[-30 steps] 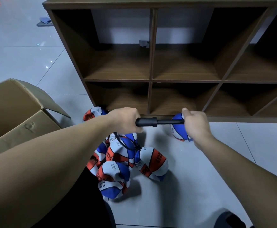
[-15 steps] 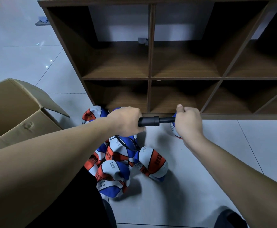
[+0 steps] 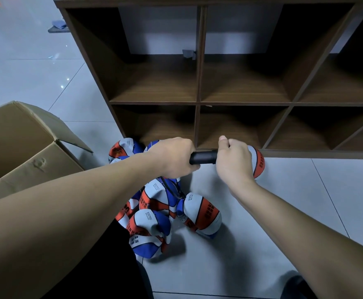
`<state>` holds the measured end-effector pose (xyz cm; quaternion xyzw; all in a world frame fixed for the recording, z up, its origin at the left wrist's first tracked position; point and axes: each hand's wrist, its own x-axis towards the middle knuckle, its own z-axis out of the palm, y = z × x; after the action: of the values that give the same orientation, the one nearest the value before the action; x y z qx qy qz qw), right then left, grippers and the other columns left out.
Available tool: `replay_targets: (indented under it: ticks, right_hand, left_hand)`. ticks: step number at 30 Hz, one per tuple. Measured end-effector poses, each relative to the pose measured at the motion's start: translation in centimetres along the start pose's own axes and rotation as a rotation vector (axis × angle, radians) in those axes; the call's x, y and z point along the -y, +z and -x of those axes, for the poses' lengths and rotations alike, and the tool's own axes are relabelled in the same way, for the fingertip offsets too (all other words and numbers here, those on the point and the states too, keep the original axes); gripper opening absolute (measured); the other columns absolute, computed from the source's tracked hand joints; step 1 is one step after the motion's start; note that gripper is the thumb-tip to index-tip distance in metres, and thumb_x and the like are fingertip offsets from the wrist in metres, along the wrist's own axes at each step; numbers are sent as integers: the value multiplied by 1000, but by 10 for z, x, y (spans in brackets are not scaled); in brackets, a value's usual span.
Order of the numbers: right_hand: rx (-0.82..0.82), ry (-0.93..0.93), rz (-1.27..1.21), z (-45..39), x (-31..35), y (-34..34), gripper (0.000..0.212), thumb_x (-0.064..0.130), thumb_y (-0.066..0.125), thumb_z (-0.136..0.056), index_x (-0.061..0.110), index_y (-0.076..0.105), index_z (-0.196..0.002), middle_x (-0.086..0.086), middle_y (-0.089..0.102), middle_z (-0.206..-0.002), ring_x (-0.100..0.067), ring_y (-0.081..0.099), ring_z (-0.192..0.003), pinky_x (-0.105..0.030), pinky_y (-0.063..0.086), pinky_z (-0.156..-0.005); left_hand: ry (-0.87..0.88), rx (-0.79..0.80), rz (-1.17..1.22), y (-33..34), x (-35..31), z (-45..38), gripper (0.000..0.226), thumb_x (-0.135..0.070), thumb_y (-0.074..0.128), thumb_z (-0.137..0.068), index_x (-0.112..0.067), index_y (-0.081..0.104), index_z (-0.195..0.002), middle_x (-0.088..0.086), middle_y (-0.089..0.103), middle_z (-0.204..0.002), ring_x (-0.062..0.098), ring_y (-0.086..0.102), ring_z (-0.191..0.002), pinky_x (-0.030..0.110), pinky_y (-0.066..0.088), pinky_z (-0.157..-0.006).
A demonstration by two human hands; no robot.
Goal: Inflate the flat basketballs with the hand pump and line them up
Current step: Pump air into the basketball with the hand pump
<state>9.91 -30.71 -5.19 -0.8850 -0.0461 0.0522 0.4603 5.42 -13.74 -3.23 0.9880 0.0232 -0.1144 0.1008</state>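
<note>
- At frame centre, the left hand (image 3: 172, 157) gripped the black cylindrical hand pump (image 3: 203, 157); the right hand (image 3: 233, 159) clasped its handle end.
- Crumpled red, white and blue flat basketballs (image 3: 165, 208) lay heaped on the floor below, lower centre.

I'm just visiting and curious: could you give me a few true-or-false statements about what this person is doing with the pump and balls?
1. Both hands grip the black hand pump. True: the left hand and right hand are both closed around it.
2. The wooden shelf is full of basketballs. False: no balls show in its compartments.
3. A pile of flat basketballs lies on the tiled floor. True.
4. The cardboard box is taped shut. False: its flaps stand open.
5. One basketball lies behind the right hand, apart from the pile. True.
</note>
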Motion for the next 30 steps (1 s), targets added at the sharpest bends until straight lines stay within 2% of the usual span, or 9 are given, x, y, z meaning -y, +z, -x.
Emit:
replay_targets:
  ticks: [3, 6, 9, 12, 17, 20, 24, 30]
  right_hand:
    - [29, 25, -14, -4, -6, 3, 51, 38, 42, -115, 11, 45, -71, -5, 48, -67, -19, 45, -62, -32, 34, -55]
    - [65, 58, -27, -10, -14, 4, 51, 39, 44, -114, 9, 48, -73, -7, 47, -67, -22, 45, -64, -36, 37, -60]
    - [85, 60, -28, -12, -14, 0, 52, 38, 45, -113, 10, 45, -70, -6, 44, -65, -22, 43, -63, -35, 34, -59]
    - [68, 91, -17, -22, -20, -13, 53, 38, 47, -112, 14, 39, -66, -3, 37, -61, -23, 37, -58, -33, 28, -55]
    - [2, 214, -97, -46, -45, -39, 54, 41, 55, -106, 20, 30, -64, -1, 28, -60, -26, 33, -60, -39, 29, -61]
    - [-30, 222, -108, -50, -49, -41, 52, 42, 54, -106, 19, 33, -65, -6, 31, -64, -28, 37, -62, -42, 33, -61]
    - [-95, 180, -122, -48, -42, -35, 55, 36, 52, -108, 15, 32, -61, -6, 32, -58, -29, 35, -59, -43, 33, -60]
    - [-108, 107, -65, -25, -28, -13, 55, 32, 47, -112, 11, 37, -62, -5, 40, -59, -25, 38, -57, -38, 32, -58]
  left_hand:
    - [14, 23, -14, 1, -1, -2, 33, -48, 67, -96, -21, 65, -77, -2, 61, -63, 18, 59, -59, 31, 47, -54]
    - [31, 52, -17, 2, 0, -4, 34, -49, 67, -97, -20, 65, -79, -3, 60, -64, 16, 57, -59, 31, 41, -54]
    - [37, 67, 6, 4, 4, -7, 34, -50, 68, -97, -21, 66, -79, -3, 60, -64, 16, 56, -58, 30, 40, -54]
    - [6, 93, 30, 4, 15, -9, 35, -52, 69, -94, -23, 65, -76, -2, 60, -63, 18, 57, -59, 31, 44, -55]
    - [-59, 117, 42, 5, 38, -10, 38, -56, 70, -90, -24, 62, -71, -1, 61, -61, 22, 60, -58, 38, 53, -59]
    - [-56, 99, -2, 4, 32, -9, 36, -54, 70, -91, -24, 62, -72, -1, 61, -63, 22, 59, -60, 36, 50, -59]
    - [-65, 33, -59, 4, 19, -9, 33, -55, 67, -92, -25, 63, -77, -2, 64, -69, 22, 63, -64, 32, 49, -56]
    - [-70, -43, -83, 7, 11, -6, 34, -53, 63, -92, -24, 62, -74, -3, 62, -67, 22, 61, -62, 30, 44, -53]
